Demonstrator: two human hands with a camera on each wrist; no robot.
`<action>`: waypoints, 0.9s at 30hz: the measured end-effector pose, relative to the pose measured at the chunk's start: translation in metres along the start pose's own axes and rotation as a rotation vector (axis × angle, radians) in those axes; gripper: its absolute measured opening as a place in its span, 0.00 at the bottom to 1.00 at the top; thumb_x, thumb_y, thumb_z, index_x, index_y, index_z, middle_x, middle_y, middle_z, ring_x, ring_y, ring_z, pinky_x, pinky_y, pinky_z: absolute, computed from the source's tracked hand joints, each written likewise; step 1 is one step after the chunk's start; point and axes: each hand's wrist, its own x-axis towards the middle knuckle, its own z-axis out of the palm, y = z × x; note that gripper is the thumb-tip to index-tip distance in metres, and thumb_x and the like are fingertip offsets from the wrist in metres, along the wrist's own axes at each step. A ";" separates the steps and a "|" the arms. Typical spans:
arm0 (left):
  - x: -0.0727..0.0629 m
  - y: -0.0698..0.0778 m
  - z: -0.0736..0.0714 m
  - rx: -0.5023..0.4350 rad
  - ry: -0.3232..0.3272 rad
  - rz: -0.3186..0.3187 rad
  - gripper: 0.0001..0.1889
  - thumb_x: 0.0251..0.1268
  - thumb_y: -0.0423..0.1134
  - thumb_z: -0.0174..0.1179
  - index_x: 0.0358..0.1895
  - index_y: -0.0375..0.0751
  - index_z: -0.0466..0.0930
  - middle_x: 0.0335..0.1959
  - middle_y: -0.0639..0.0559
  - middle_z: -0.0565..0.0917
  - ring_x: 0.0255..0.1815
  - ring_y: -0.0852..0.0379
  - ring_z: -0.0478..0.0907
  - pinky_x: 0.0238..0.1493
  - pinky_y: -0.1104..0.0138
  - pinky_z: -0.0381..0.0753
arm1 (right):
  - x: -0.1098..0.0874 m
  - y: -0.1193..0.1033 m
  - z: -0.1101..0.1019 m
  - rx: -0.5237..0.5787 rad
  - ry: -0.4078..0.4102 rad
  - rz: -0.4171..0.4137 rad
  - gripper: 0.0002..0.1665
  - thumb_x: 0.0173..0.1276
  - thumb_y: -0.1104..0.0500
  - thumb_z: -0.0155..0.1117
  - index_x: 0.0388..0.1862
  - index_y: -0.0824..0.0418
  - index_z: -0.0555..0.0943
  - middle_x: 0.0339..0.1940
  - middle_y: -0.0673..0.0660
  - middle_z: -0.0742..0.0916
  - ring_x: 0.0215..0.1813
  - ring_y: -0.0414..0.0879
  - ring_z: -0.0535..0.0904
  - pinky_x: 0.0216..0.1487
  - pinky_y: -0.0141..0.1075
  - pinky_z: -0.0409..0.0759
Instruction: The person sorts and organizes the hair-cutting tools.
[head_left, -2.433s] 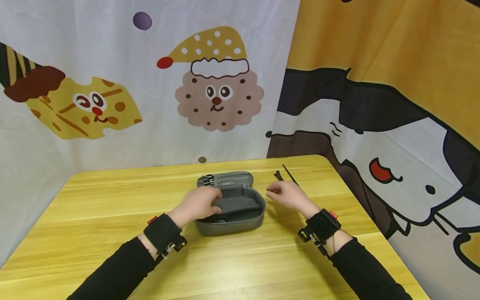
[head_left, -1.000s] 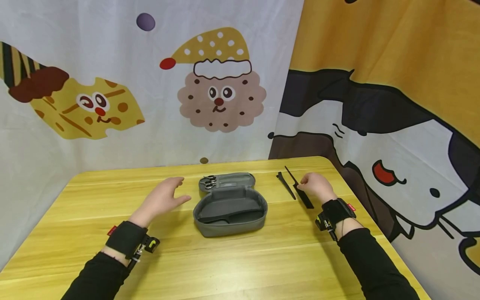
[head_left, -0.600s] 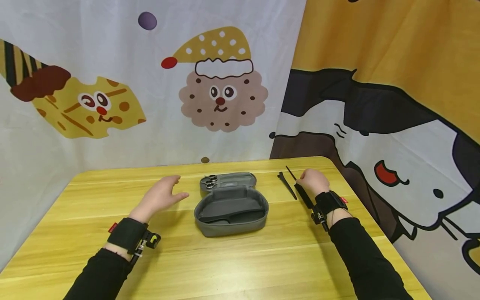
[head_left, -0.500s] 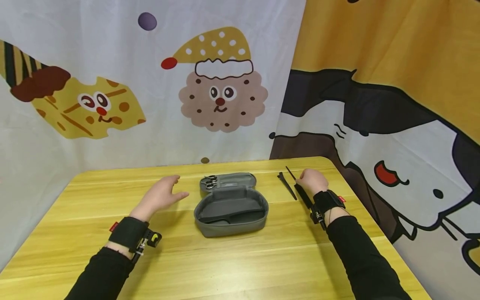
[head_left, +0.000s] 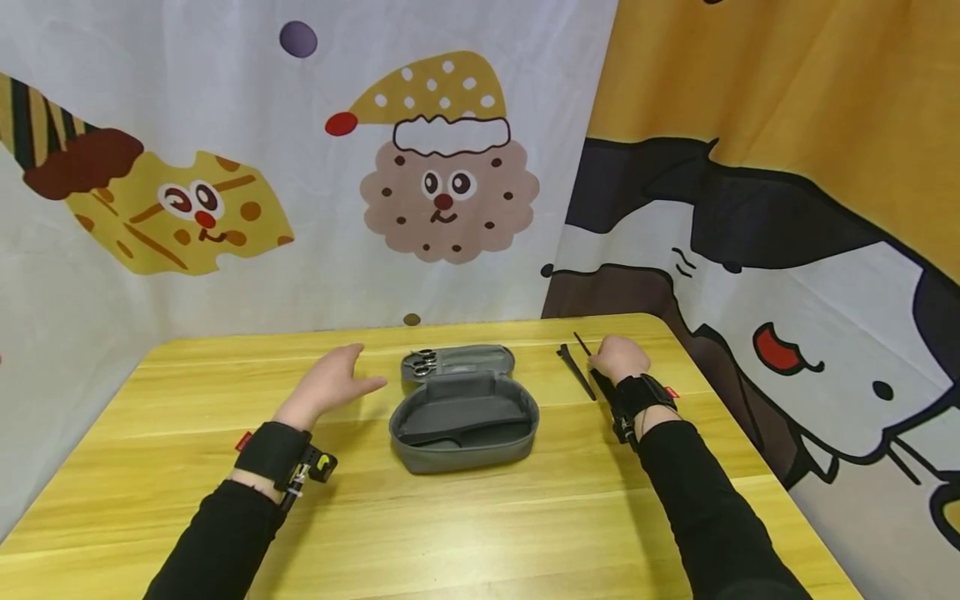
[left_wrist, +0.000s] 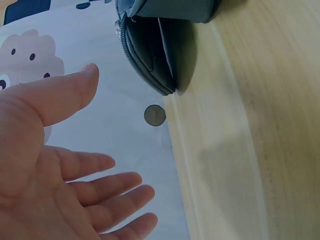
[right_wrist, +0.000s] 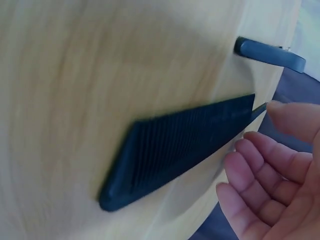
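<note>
My right hand [head_left: 622, 358] pinches the thin tail of a black rat-tail comb [right_wrist: 190, 142] between thumb and fingers. The toothed part slants toward me close over the table, and the tail tip shows beyond my fingers. Just left of it lies a black hair clip [head_left: 576, 372]. My left hand [head_left: 327, 386] hovers left of an unzipped grey case [head_left: 465, 458], holding nothing, its thumb spread and fingers extended in the left wrist view. Inside the case lies a long black comb-like piece [head_left: 468, 432]. Silver scissors handles [head_left: 424, 362] show in the raised lid's pocket.
The wooden table [head_left: 420, 533] carries the case near its middle. A printed curtain [head_left: 225, 308] hangs along the back edge and the right side.
My right hand has come from beside the case to the comb, gripped its tail and shifted slightly left. My left hand has withdrawn from inside the case to its left, holding nothing.
</note>
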 end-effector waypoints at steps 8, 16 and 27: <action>0.007 -0.002 0.002 0.016 -0.012 -0.042 0.44 0.69 0.51 0.61 0.71 0.17 0.54 0.68 0.19 0.62 0.68 0.25 0.61 0.66 0.39 0.64 | 0.002 -0.004 0.003 -0.025 0.000 0.008 0.16 0.69 0.53 0.61 0.27 0.63 0.81 0.32 0.62 0.83 0.33 0.55 0.78 0.27 0.44 0.75; 0.011 -0.005 0.005 0.001 0.017 -0.058 0.44 0.69 0.53 0.60 0.71 0.18 0.55 0.67 0.19 0.63 0.68 0.25 0.61 0.67 0.39 0.63 | 0.003 -0.004 0.003 -0.022 -0.004 0.045 0.12 0.70 0.59 0.58 0.38 0.67 0.84 0.40 0.66 0.85 0.37 0.56 0.80 0.30 0.45 0.78; 0.010 -0.006 0.010 0.001 0.027 -0.028 0.43 0.70 0.53 0.60 0.71 0.18 0.56 0.67 0.19 0.63 0.68 0.25 0.61 0.67 0.39 0.63 | 0.003 -0.005 0.003 -0.011 -0.014 0.038 0.10 0.69 0.63 0.57 0.31 0.66 0.82 0.35 0.64 0.84 0.35 0.55 0.79 0.29 0.44 0.77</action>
